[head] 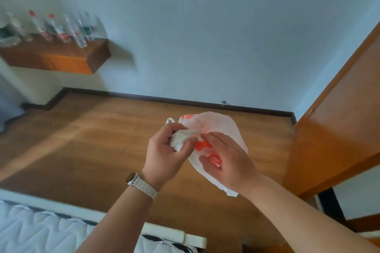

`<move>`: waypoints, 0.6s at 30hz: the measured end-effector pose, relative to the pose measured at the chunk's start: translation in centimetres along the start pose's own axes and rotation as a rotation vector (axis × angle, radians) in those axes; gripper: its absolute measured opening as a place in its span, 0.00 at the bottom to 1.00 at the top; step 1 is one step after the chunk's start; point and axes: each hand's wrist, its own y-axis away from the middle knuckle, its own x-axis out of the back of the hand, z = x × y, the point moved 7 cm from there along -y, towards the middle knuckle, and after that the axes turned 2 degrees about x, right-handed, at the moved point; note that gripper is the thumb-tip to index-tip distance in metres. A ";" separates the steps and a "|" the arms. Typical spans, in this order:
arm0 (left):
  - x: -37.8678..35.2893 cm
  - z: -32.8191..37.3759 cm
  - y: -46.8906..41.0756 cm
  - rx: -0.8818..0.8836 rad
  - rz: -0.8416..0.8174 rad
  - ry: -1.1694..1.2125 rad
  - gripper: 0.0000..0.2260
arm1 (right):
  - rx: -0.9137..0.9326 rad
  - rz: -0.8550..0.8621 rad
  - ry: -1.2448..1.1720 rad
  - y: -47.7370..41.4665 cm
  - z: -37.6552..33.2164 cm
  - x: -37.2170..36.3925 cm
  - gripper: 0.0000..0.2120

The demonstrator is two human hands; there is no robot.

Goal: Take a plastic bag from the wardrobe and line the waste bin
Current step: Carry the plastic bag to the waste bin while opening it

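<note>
Clearly held up before the person, above the wooden floor (102, 139), the plastic bag (224, 127) is thin, white, half see-through and crumpled. Orange-red print shows across its middle and at its top edge. The left hand (164, 154), a pale-strapped watch (141, 185) on its wrist, has its grip clenched round a bunched white end of the bag. The right hand (230, 162) grasps the looser body, fingers curled over the printed part, thumb beneath. One handle loop sticks up behind the left hand. A wooden door (339, 129) stands at right.
</note>
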 end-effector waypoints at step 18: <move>9.2 -4.1 -6.8 0.113 0.428 -0.216 0.11 | 0.342 -0.177 -0.284 -16.4 -0.5 -9.5 0.21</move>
